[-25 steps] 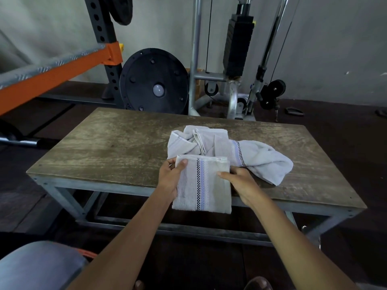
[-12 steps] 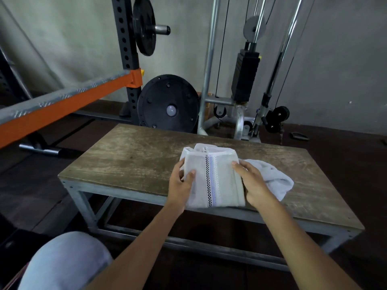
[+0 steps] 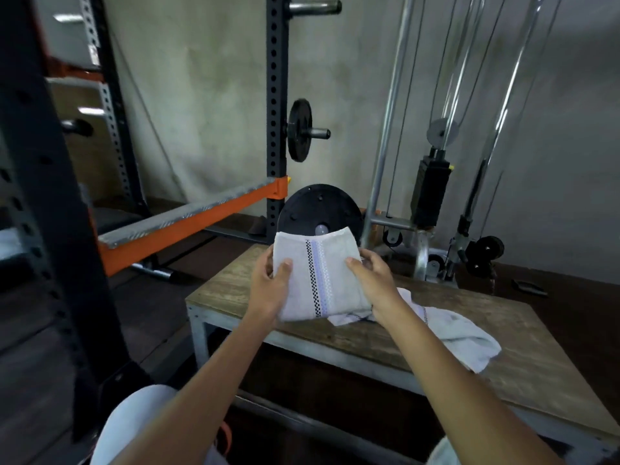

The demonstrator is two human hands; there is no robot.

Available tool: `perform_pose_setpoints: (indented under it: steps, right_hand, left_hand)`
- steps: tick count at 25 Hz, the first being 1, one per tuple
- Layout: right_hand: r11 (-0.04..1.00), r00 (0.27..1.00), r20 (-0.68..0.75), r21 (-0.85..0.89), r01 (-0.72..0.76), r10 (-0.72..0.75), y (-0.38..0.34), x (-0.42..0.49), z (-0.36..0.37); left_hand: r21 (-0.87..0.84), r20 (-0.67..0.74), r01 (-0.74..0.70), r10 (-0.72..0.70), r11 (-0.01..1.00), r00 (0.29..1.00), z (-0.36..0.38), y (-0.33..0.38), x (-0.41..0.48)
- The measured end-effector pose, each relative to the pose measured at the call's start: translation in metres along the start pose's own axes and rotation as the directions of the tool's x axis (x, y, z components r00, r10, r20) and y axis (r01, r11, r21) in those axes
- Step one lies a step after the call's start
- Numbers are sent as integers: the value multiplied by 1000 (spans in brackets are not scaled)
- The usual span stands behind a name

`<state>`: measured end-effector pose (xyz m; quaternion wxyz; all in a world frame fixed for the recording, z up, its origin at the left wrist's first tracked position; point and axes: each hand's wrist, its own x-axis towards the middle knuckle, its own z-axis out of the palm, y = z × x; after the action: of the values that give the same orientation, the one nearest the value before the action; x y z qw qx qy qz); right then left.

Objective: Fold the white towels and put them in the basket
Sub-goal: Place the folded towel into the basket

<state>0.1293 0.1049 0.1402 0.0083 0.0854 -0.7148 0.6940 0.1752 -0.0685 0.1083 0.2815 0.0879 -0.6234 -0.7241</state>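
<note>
A folded white towel (image 3: 318, 273) with a checked and blue stripe is held up in the air above the wooden table (image 3: 436, 327). My left hand (image 3: 270, 290) grips its left edge, thumb on the front. My right hand (image 3: 372, 283) grips its right edge. A second white towel (image 3: 453, 337) lies crumpled on the table, below and to the right of my hands. No basket is in view.
A black rack post (image 3: 50, 213) stands close on the left, with an orange safety bar (image 3: 188, 226) reaching toward the table. A black weight plate (image 3: 318, 213) leans behind the table. A cable machine (image 3: 432, 196) stands at the back right.
Both hands have lifted the folded towel off the pile and up over the table's left part. The view has swung left and upward.
</note>
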Motion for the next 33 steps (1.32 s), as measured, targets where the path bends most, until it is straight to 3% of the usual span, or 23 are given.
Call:
perform_pose_setpoints:
  steps: [7, 11, 13, 18, 21, 23, 28, 31, 33]
  right_hand:
    - [996, 960, 270, 40, -83, 70, 12, -20, 119]
    - [985, 891, 427, 6, -173, 154, 49, -37, 190]
    - [973, 819, 531, -49, -226, 217, 78, -51, 230]
    - [901, 630, 644, -293, -319, 433, 172, -89, 316]
    - [827, 535, 631, -419, -374, 561, 244, -111, 342]
    - [760, 479, 590, -497, -419, 650, 293, -126, 350]
    - [633, 352, 526, -630, -450, 774, 385, -158, 367]
    - [572, 315, 478, -683, -454, 820, 421, -172, 384]
    - [557, 310, 463, -716, -421, 830, 434, -179, 393]
  left_hand:
    - [43, -319, -4, 18, 999, 948, -119, 18, -32]
    - [89, -494, 45, 5, 995, 870, -188, 4, -61]
    - [68, -588, 113, -51, 991, 807, -226, -14, -79]
    - [-106, -731, 385, -334, 917, 595, -310, -80, -113]
    - [-176, -759, 503, -442, 846, 478, -341, -134, -134]
    - [-260, -778, 557, -513, 789, 363, -355, -176, -147]
    - [-453, -788, 627, -613, 634, 51, -382, -258, -179]
    - [-568, -766, 589, -631, 575, -122, -394, -295, -182]
    - [-593, -767, 585, -610, 553, -201, -400, -309, -179]
